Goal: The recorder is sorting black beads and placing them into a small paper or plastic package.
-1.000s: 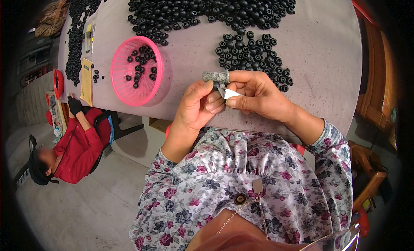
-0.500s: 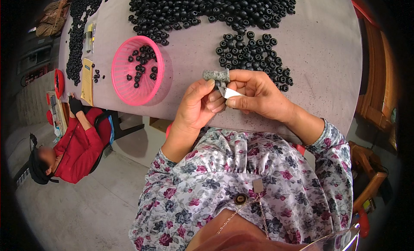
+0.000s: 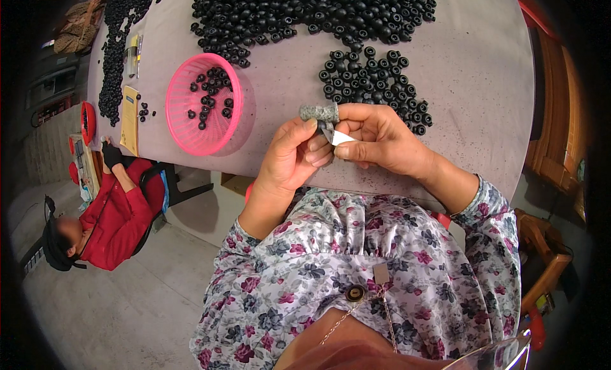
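A: What is the left hand (image 3: 286,150) doing?

B: It is pinching a small black piece (image 3: 321,125) with the thumb and fingers. The fingers hide some of it.

A: Where is that piece?

B: It is up off the counter (image 3: 471,96), to the right of the pink basket (image 3: 238,103).

A: And the right hand (image 3: 388,141)?

B: It is to the right of the basket too, gripping a little white tool (image 3: 344,138) with a grey pointy tip. The tip is right by the black piece. I can't tell if they touch.

A: What is the fuzzy grey roll (image 3: 316,113)?

B: I can't tell. It is by the fingers of both hands, right of the basket.

A: What is in the basket?

B: Some round black knobs (image 3: 219,75).

A: Any more?

B: Yes! A small pile (image 3: 366,80) is to the right of the basket, and a big heap (image 3: 305,10) is farther back.

A: And left of the basket?

B: A yellow envelope (image 3: 128,125), then a person in red (image 3: 121,223).
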Action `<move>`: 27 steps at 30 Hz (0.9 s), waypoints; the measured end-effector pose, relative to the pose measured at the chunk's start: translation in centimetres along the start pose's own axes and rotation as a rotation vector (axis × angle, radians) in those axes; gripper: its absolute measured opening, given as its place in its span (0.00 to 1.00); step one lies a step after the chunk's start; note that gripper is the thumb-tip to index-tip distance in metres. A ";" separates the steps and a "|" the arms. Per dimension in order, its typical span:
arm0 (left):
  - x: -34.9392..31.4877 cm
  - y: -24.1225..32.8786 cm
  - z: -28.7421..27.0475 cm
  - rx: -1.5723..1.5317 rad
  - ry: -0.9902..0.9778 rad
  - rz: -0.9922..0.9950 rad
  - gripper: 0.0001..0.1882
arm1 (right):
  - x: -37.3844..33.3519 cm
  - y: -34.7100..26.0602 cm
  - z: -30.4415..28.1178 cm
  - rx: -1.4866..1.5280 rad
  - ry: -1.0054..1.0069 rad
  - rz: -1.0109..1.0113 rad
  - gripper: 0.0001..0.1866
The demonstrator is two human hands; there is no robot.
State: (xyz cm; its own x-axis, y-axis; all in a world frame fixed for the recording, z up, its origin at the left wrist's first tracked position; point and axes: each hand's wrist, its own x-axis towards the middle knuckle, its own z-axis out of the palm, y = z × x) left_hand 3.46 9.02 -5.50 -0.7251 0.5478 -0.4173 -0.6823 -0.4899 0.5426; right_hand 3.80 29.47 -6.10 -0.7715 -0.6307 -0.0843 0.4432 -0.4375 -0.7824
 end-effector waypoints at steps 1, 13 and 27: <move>0.0 0.0 0.0 -0.006 0.002 -0.001 0.11 | 0.0 0.0 0.0 0.003 -0.003 -0.003 0.14; -2.4 1.8 1.2 0.257 0.081 0.084 0.10 | 0.2 0.5 -0.3 0.067 0.062 -0.025 0.07; -0.6 3.8 2.3 1.575 0.450 0.838 0.07 | 0.8 0.8 -0.7 0.109 0.288 -0.155 0.11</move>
State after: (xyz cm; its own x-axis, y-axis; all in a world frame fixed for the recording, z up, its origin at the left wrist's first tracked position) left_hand 1.52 8.43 -1.52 -0.9362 0.1924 0.2943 0.3459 0.6533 0.6734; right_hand 3.21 29.10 -7.19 -0.9238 -0.3512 -0.1523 0.3446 -0.5898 -0.7303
